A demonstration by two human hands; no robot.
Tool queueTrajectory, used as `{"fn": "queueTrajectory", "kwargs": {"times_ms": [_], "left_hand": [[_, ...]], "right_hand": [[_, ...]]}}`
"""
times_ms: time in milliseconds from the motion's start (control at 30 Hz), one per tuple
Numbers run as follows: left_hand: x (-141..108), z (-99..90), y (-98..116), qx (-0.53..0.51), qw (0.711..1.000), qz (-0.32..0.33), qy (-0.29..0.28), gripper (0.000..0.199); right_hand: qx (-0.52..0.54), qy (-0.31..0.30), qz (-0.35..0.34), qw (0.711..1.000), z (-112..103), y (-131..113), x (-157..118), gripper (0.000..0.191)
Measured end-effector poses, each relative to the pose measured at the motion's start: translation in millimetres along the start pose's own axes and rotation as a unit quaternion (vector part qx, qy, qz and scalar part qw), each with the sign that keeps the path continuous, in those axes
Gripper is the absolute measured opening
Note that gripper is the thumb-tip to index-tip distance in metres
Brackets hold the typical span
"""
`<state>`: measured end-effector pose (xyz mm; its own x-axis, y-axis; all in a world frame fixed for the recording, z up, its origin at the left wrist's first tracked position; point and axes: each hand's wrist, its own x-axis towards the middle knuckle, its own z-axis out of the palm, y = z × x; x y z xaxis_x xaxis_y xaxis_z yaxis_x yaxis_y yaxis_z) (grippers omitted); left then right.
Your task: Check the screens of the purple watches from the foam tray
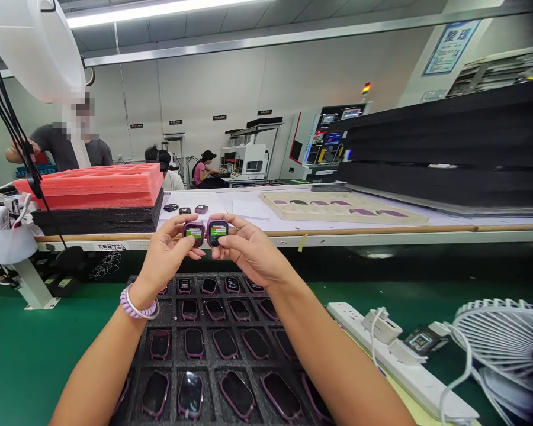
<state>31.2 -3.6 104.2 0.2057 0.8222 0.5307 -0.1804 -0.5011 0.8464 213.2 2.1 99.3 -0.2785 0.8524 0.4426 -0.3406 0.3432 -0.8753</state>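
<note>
Steadily now: your left hand [166,254] pinches one lit smartwatch [194,234] and your right hand [249,251] another [217,232], fingers closed on their cases at twelve o'clock. Grip edges only, clear of the screens, above the foam tray [174,349] at six o'clock.

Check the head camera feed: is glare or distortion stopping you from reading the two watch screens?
Head view: wide-angle bending curves the bench edge; the smartwatch in the left hand and the smartwatch in the right hand show bright colours, but their text is too small to read; glare marks the glossy watch in the black foam tray.
</note>
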Motion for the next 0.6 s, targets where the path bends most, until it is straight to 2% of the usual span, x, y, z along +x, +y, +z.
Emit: {"fn": "queueTrajectory", "kwargs": {"times_ms": [400,600], "left_hand": [[-0.1,1.4,-5.2,0.035,0.999,0.005,0.012,0.034],[0.3,0.0,-5.8,0.018,1.0,0.006,-0.009,0.045]], "right_hand": [[-0.009,0.005,0.012,1.0,-0.2,6.8,3.2,0.05],[-0.019,0.002,-0.001,1.0,-1.3,7.3,1.2,0.054]]}}
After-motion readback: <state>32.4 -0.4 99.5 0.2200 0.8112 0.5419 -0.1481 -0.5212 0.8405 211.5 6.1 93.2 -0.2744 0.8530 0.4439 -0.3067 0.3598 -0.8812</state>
